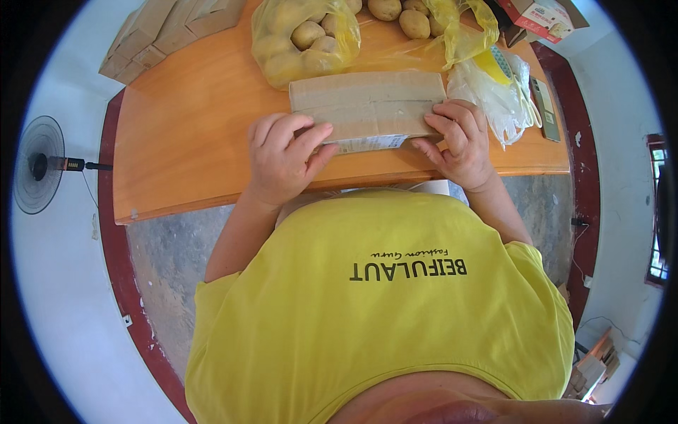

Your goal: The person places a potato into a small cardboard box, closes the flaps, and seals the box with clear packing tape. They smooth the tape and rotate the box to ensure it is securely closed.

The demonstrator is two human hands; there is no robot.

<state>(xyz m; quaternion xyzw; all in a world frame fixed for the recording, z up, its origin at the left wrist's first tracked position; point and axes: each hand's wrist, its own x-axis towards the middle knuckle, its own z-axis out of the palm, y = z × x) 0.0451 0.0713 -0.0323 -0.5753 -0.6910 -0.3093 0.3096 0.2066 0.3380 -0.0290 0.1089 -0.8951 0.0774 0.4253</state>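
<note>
A closed cardboard box [371, 106] with clear tape and a printed label on its near side lies on the wooden table [185, 132], close to the front edge. My left hand [286, 153] has its fingertips on the box's near left corner. At the other end, my right hand [461, 140] grips the right near corner, thumb low and fingers on top. Behind the box, a yellow plastic bag [270, 58] holds several potatoes. More potatoes [415, 24] lie farther back, beside another yellow bag [455, 37].
Several cardboard boxes [159, 26] are stacked at the back left. At the right are a white plastic bag [471, 87], a tape roll [500, 63], a phone-like flat object [545, 108] and an open red-and-white carton [545, 18]. A fan [39, 165] stands beyond the left edge.
</note>
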